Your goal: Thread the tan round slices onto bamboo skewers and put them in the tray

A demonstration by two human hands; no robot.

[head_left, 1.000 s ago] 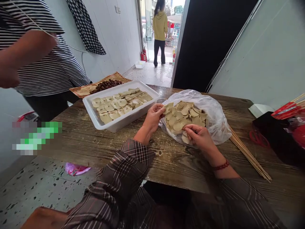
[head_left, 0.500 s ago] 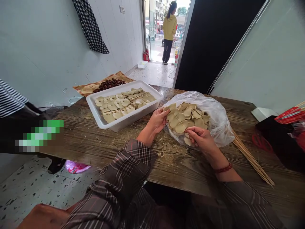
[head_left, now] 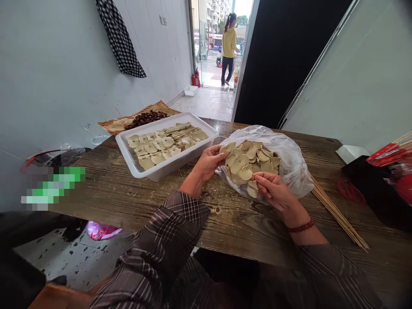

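Between my two hands stretches a skewer of thin beige round slices (head_left: 237,163), held over the open bag. My left hand (head_left: 210,161) is closed on its far end, thumb on top of a slice. At the near end, my right hand (head_left: 272,189) pinches the stick beside the last slice; the fingers cover most of the stick. Loose slices of the same kind (head_left: 265,161) lie piled in a clear plastic bag (head_left: 294,165) beneath and beyond the hands. To the left, a white tray (head_left: 167,165) holds several skewers of slices (head_left: 157,148) in rows.
Bare bamboo skewers (head_left: 339,212) lie right of the bag, near a black box (head_left: 363,184) with red packets. Behind the tray, dark red pieces (head_left: 146,119) rest on patterned paper. A person in yellow (head_left: 228,45) stands beyond the doorway. Dark-clothed legs (head_left: 19,266) show at lower left.
My hands keep the same hold on the skewer, with only a slight shift. The person in yellow has stepped farther away. At left, the striped clothing has gone from view.
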